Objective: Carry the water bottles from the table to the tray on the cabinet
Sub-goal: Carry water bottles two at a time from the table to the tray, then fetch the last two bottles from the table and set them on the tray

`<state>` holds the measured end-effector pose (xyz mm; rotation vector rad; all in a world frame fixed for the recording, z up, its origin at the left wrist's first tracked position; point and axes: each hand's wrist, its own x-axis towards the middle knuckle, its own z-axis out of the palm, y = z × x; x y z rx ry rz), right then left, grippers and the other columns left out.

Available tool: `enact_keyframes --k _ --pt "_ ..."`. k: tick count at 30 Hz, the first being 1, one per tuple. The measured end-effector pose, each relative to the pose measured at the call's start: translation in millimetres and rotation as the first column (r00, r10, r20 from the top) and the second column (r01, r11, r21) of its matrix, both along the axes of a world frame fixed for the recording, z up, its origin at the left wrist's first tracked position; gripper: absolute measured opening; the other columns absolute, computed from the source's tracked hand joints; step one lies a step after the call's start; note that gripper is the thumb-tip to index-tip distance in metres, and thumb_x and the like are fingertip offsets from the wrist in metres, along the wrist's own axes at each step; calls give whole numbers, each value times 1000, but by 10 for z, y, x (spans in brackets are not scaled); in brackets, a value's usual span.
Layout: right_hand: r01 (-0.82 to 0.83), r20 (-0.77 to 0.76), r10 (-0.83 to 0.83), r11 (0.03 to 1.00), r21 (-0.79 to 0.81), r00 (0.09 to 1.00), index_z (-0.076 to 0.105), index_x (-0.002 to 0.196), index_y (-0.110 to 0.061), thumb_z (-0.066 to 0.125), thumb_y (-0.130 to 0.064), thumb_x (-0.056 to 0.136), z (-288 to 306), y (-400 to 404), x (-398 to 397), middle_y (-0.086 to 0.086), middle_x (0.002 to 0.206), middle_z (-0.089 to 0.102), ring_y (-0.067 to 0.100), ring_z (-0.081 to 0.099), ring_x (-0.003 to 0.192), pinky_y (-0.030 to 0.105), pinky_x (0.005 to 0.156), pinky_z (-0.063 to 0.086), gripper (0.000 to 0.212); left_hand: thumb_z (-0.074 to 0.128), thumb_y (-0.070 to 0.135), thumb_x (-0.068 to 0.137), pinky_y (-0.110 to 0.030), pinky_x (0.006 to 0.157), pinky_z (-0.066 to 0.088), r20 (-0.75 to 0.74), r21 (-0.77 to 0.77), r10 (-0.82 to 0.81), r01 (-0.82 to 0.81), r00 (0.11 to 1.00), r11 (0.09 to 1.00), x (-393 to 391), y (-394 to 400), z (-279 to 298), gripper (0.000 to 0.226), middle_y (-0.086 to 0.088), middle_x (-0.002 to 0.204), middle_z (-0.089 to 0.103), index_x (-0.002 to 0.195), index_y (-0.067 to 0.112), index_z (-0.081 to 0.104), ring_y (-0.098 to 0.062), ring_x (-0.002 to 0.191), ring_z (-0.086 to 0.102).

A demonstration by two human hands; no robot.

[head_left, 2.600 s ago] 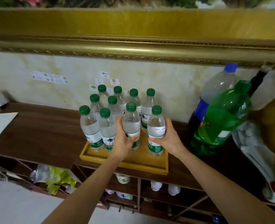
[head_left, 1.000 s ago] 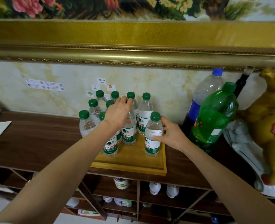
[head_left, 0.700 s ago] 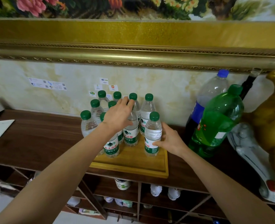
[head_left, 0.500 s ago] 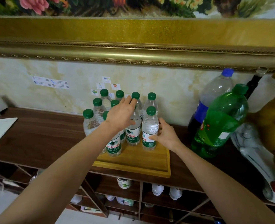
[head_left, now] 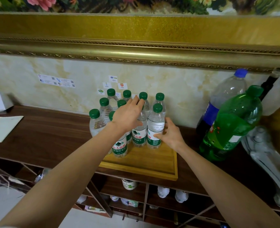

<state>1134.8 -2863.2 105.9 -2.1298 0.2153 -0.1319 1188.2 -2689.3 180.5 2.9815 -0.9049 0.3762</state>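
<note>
Two bare forearms reach up from the bottom of the frame toward a wooden tray (head_left: 152,163) at centre, standing on the dark cabinet (head_left: 45,137). On the tray's rear half stand clustered water bottles (head_left: 119,145) with green caps. The right hand (head_left: 170,135) curls its thumb and fingers round the nearest right-hand bottle (head_left: 155,127). The left hand (head_left: 127,116) lies over the bottles with fingers straight, gripping nothing. Farther right, a big green bottle (head_left: 231,127) leans beside a blue-labelled bottle (head_left: 224,99).
</note>
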Motion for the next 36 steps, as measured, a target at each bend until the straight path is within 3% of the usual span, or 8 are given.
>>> enact_keyframes --k 13,23,28,32,36 --pt "50 20 -47 983 -177 999 47 126 -11 81 -10 73 -105 108 -39 6 128 61 22 56 121 31 94 47 63 77 38 77 -35 75 52 5 18 -7 7 1000 1000 -35 16 9 85 -9 128 45 142 10 30 -27 117 50" --pt "72 -28 -74 996 -60 997 44 129 -14 76 -13 80 -137 80 -109 7 128 60 20 60 114 35 93 52 59 74 33 81 -35 67 46 9 75 50 -51 999 996 -95 -41 38 78 -11 130 45 142 12 30 -29 118 50" --pt "136 42 -135 990 -37 990 46 130 -13 72 -23 85 -91 13 -337 5 120 62 17 61 106 30 88 51 53 63 31 88 -38 85 46 60 -3 85 -85 995 996 -220 -68 152 57 -11 129 48 136 10 40 -30 115 49" --pt "23 127 -15 998 -64 992 50 125 -14 69 -21 87 -8 -25 -549 1 111 65 14 64 99 33 89 54 43 57 29 90 -38 87 46 129 -119 89 -73 988 990 -526 -24 254 49 -10 128 53 135 11 46 -29 113 52" --pt "-262 83 281 947 -188 956 52 118 -19 66 -23 88 -80 34 -646 -5 107 62 12 62 95 32 86 53 33 58 32 91 -38 84 47 84 -209 226 -204 970 956 -1014 105 140 51 -7 128 54 137 13 46 -28 115 52"
